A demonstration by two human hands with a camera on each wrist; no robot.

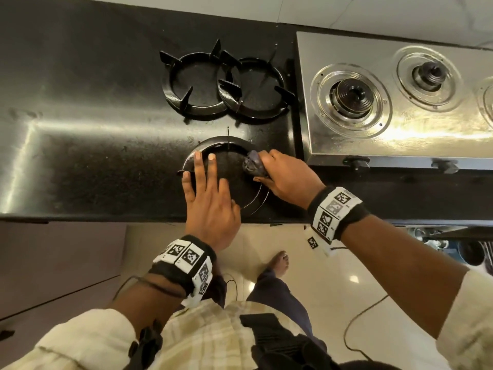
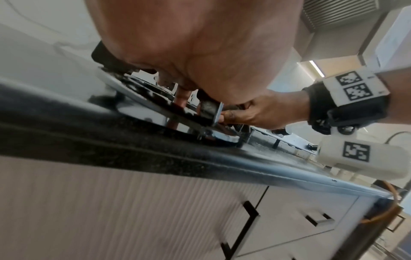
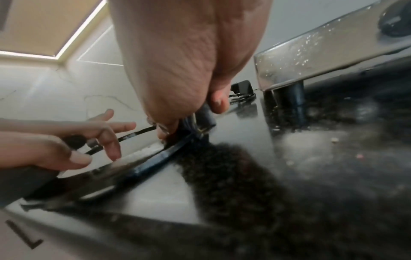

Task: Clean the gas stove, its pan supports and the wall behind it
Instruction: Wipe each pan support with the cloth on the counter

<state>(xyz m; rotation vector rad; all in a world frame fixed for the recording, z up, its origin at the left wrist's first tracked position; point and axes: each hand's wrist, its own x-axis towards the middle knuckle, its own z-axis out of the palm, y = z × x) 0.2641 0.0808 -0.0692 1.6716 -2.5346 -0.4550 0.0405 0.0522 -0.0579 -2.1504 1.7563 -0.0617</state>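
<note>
So the pan-support step is what's in hand here. One pan support [image 1: 226, 174] is laid flat near the front edge of the black table [image 1: 80, 156], just left of the steel gas stove [image 1: 400, 102]. It's being steadied by the left hand [image 1: 210, 204], fingers straight and spread, pressed down on the ring's left side with nothing gripped. A small bunched-up dark cloth [image 1: 253, 165] is clenched in the right hand [image 1: 288, 180] and pushed against the right side of the ring; from the right wrist view the thumb and fingers are seen curled around it, right down at the rim.

Two more pan supports [image 1: 224, 84] are parked further back on the table, overlapping each other. The stove top is stripped, with its burners [image 1: 352, 96] exposed. The wall [image 1: 373, 12] runs behind it all. Whether any of those have been cleaned can't be told from this.

Next up, probably: the cloth gets worked round the ring and along each prong, so the support likely has to be turned bit by bit under the left hand. Firm downward pressure is needed or the ring may skate on that glossy top.
</note>
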